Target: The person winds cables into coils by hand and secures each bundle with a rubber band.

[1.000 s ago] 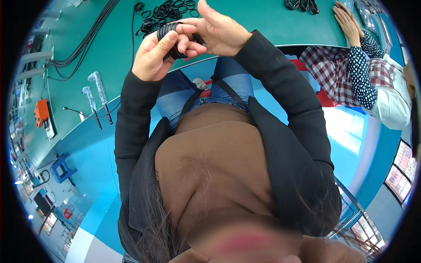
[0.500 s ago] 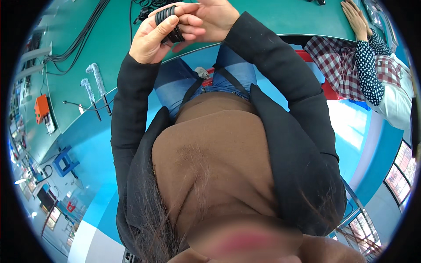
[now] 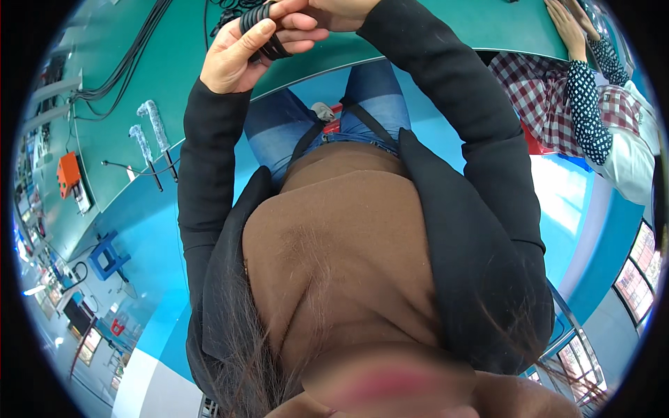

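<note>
A small coil of black cable (image 3: 256, 19) is wrapped in tight loops around the fingers of my left hand (image 3: 233, 54), near the top of the view. The left thumb presses on the loops and the fingers stretch out to the right past them. Close to those fingertips is my right hand (image 3: 340, 15), its upper part cut off by the picture's edge. Its fingers are hidden, so what it may hold does not show. Both hands are over the near edge of the green table (image 3: 174, 76).
More tangled black cable (image 3: 230, 12) lies beyond my left hand, and long black cables (image 3: 132, 63) run along the left. Two fuzzy-headed tools (image 3: 155, 125) and an orange device (image 3: 68, 174) rest at the left edge. A co-worker's hand (image 3: 568, 31) is on the table at right.
Both hands have moved slightly up, away from my body, and the right hand now goes partly out of the picture. My left hand keeps its hold on the black cable coil.
</note>
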`<state>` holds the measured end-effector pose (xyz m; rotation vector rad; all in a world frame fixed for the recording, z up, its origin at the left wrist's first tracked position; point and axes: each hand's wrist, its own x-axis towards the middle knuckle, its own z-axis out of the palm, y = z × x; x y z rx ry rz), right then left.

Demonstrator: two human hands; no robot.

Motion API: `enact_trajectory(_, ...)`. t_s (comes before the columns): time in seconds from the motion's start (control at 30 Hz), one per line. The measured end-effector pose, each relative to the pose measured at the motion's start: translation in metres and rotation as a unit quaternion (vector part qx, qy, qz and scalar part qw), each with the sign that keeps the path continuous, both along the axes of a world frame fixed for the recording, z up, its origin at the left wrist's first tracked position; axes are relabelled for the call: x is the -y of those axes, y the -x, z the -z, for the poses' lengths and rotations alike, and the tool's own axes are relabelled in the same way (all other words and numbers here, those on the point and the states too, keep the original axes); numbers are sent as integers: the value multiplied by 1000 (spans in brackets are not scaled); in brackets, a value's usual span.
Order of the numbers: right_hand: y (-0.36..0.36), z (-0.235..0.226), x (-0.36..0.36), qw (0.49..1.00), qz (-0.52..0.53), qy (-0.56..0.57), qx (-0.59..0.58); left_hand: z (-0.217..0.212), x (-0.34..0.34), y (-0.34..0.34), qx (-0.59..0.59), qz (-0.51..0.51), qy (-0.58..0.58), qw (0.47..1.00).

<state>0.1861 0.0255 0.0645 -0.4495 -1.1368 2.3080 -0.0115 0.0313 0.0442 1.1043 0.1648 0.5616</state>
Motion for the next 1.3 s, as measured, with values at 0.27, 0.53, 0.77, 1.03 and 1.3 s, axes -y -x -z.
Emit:
enact_trajectory(0.27, 2, -6, 7, 986, 32, 117, -118, -6, -8, 6, -31, -10, 10, 999)
enact_trajectory(0.53, 15, -6, 12, 990, 123, -43, 45, 5, -10, 1, -113, -59, -94, 987)
enact_trajectory(0.77, 26, -3, 20, 978, 186, -15, 90, 12, -18, 9, -140, -25, -94, 985)
enact_trajectory(1.03, 22, -2, 17, 952, 292, -11, 85, -3, -6, -5, -116, -144, -32, 982)
enact_trajectory(1.3, 14, 4, 14, 934, 335, -85, 86, -24, 6, 5, -331, -192, -160, 910)
